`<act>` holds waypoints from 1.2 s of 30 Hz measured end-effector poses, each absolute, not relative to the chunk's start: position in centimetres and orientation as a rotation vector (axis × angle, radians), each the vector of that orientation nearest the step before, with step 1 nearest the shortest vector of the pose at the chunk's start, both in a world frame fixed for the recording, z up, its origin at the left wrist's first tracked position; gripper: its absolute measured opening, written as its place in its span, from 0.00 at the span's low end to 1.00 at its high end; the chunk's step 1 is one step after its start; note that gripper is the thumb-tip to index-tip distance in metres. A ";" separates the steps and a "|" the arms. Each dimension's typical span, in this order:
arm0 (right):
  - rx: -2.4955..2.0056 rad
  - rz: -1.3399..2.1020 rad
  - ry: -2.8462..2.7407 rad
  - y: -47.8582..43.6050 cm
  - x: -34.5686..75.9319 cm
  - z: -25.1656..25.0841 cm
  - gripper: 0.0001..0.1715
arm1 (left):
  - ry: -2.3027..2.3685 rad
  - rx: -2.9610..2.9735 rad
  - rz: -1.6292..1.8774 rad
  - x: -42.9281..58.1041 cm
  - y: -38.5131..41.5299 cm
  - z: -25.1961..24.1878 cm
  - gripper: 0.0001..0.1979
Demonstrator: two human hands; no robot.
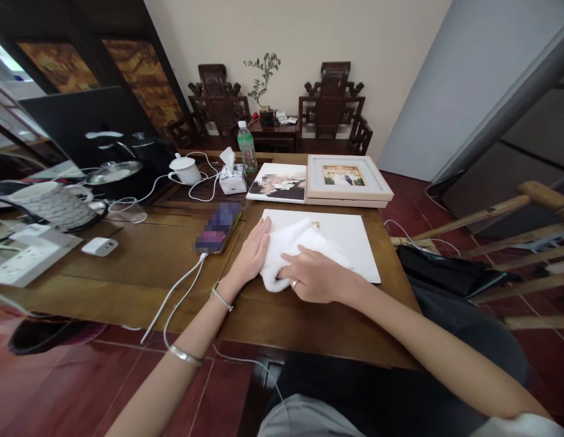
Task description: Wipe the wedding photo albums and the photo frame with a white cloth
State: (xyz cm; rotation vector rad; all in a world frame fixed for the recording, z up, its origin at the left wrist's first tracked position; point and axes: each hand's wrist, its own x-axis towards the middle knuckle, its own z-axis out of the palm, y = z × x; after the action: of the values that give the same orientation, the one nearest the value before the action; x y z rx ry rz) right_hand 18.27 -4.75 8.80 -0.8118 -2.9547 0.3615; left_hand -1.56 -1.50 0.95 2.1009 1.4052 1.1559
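A flat white board [354,233], perhaps the back of a picture frame, lies on the wooden table with a small gold-coloured fitting near its upper middle. Over its left part is spread a fluffy white cloth [304,240]. My right hand [315,273] presses on the cloth, its fingers curled into the folds at the lower edge. Along the board's left edge rests my left hand [252,252], fingers stretched out together and holding nothing, close against the cloth. The cloth and my right hand hide much of the board's left half.
Behind the board lie a framed photo [345,173] and an unframed photo panel [279,182]. To the left are a phone [217,227] on a white cable, a tissue box [234,179], a green bottle [248,149], a lidded cup [184,170] and a power strip [22,258].
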 end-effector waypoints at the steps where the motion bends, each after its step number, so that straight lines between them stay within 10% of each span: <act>1: -0.860 0.376 -2.928 -4.2 18.8 8.9 0.20 | 1.423 2.119 1.114 -1.5 -1.5 0.8 0.29; 23: -1.105 0.674 -2.659 8.2 13.7 9.9 0.26 | 1.529 2.197 0.981 -1.7 -1.2 0.3 0.28; 36: -1.538 0.573 -2.466 5.2 30.1 8.9 0.27 | 1.537 2.203 0.973 -1.7 -1.2 0.1 0.26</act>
State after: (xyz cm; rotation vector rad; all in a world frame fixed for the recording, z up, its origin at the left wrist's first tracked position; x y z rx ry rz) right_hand 30.07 5.15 8.89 -1.5382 -2.4658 0.5730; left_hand -1.68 -1.18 0.09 2.2033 1.5369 0.9728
